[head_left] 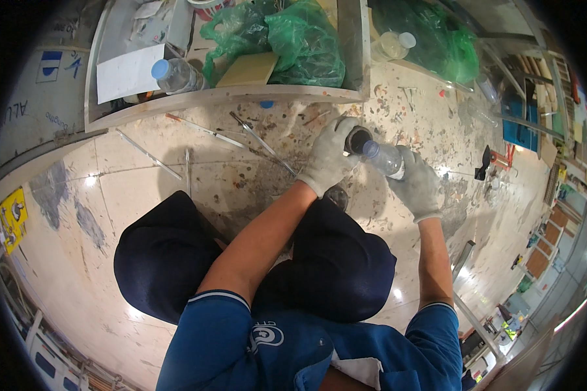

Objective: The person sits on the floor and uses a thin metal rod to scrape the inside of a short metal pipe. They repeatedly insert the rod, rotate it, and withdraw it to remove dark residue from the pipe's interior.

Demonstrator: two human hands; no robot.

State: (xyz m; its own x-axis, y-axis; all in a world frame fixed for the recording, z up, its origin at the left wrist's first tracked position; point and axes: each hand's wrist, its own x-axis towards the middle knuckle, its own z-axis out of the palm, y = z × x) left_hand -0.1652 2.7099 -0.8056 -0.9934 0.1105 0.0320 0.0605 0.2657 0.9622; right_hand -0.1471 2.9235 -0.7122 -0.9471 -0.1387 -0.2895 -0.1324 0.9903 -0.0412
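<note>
Both my hands wear pale work gloves. My left hand (331, 155) is closed around a dark, round, open-mouthed container (359, 138), whose exact kind I cannot make out. In my right hand (419, 188) is a clear plastic bottle (390, 162), gripped from its right side. The bottle lies tilted, its bluish end up against the container's mouth. Whether that end is capped, and whether anything flows from it, cannot be seen. Both things are held above the stained floor, just beyond my bent knees.
A metal-edged tray (228, 99) ahead bears green plastic bags (304, 45), a blue-capped bottle (178, 75) and a white sheet (131, 73). Thin metal rods (261, 140) lie on the floor at its near side. Another bottle (392, 47) and a red tool (502, 158) are to the right.
</note>
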